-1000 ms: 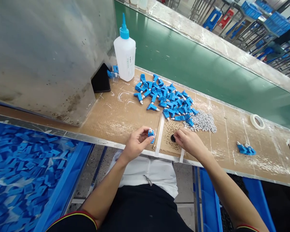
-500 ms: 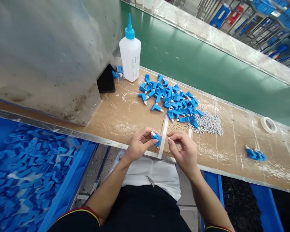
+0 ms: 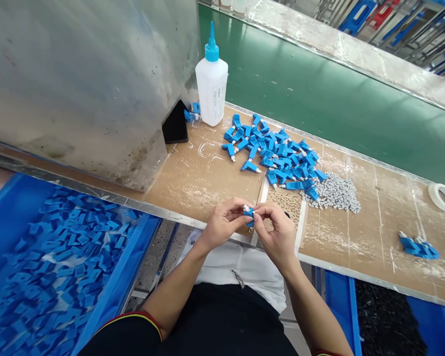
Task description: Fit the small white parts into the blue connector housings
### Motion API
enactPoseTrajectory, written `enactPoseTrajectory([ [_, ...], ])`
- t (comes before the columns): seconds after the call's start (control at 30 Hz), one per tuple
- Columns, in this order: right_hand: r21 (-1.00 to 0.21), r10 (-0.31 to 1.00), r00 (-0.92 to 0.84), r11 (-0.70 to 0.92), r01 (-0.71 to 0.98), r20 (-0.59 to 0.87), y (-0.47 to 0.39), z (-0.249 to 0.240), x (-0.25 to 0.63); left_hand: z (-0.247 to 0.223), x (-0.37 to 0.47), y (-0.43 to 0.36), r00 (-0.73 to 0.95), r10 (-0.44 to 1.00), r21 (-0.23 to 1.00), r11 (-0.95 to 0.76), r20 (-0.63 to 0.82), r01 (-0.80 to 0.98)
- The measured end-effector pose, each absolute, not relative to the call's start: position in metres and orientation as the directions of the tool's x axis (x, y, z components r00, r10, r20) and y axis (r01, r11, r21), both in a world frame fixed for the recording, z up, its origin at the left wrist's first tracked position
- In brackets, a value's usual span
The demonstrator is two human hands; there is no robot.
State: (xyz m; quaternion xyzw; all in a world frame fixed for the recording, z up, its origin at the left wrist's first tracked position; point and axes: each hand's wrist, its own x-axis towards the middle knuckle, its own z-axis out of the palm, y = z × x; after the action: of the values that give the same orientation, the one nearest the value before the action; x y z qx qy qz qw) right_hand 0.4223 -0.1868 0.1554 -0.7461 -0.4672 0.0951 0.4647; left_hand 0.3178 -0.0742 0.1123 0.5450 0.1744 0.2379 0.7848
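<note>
Left hand [image 3: 219,226] grips a blue piece [image 3: 248,213] at the surface's [image 3: 207,173] near edge, right hand [image 3: 277,228] pinching a pale bit [image 3: 254,212] against it, apparently unfinished; grey bits [image 3: 337,193] lie loose beside heaped blue pieces [image 3: 282,155]

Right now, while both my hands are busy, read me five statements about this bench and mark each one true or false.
1. The left hand holds a blue plastic piece with a white end. True.
2. The right hand is well away from that piece. False: its fingertips are right at it.
3. The white squeeze bottle with a blue nozzle stands upright. True.
4. In the picture, the heap of small grey pieces lies left of the pile of blue pieces. False: it lies to the pile's right.
5. The roll of pale tape lies flat. True.
</note>
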Motion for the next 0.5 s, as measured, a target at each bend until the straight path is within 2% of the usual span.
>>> enactPoseTrajectory([
  [0.17,-0.738,0.835,0.462,-0.104,0.667,0.300,-0.188,0.160,0.425,0.111,0.316,-0.075,0.820,0.570,0.952,0.275,-0.047,-0.137],
  [0.33,-0.702,0.865,0.412,-0.103,0.705,0.287,-0.194,0.159,0.427,0.104,0.315,-0.077,0.816,0.577,0.982,0.149,0.012,-0.120],
  [0.4,-0.714,0.867,0.420,-0.114,0.691,0.269,-0.195,0.156,0.429,0.104,0.315,-0.077,0.815,0.580,0.987,0.118,0.020,-0.108],
  [0.5,-0.785,0.864,0.448,-0.106,0.610,0.231,-0.197,0.152,0.433,0.107,0.316,-0.077,0.821,0.570,0.980,0.178,-0.028,-0.090],
])
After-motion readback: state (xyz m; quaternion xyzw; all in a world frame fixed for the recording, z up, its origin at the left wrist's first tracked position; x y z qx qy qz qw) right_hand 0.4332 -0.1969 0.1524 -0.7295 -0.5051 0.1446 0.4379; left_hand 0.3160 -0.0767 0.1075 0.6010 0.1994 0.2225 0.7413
